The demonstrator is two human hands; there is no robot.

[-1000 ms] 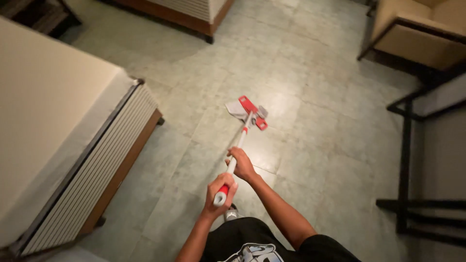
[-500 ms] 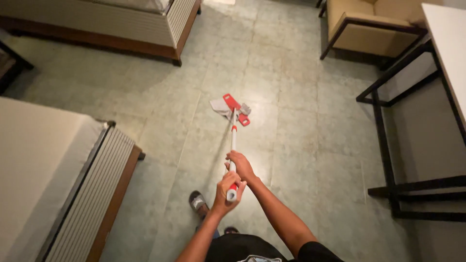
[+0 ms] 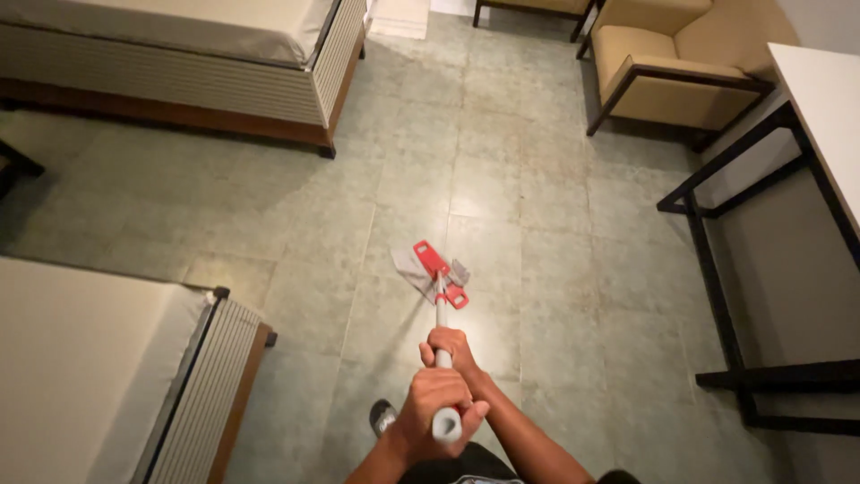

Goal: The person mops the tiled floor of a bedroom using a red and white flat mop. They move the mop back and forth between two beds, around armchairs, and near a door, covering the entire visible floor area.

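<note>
Both my hands grip the grey handle of a flat mop (image 3: pixel 441 314). My left hand (image 3: pixel 432 408) is closed around the top end of the handle, close to my body. Just ahead of it, my right hand (image 3: pixel 453 345) holds the handle lower down. The red mop head (image 3: pixel 439 272) with its grey cloth lies on the greenish floor tiles (image 3: pixel 502 179) in front of me, turned at an angle. The toe of my shoe (image 3: pixel 383 416) shows just left of my hands.
A bed (image 3: pixel 90 376) with a slatted side stands close at the lower left, and a second bed (image 3: pixel 179 54) at the upper left. A tan armchair (image 3: pixel 663 63) stands at the upper right. A white-topped table with a black frame (image 3: pixel 717 296) runs along the right.
The view has swung and lifted, bringing the far bed and the armchair fully into sight. The mop head has slid across the tiles while both hands kept hold of the handle.
</note>
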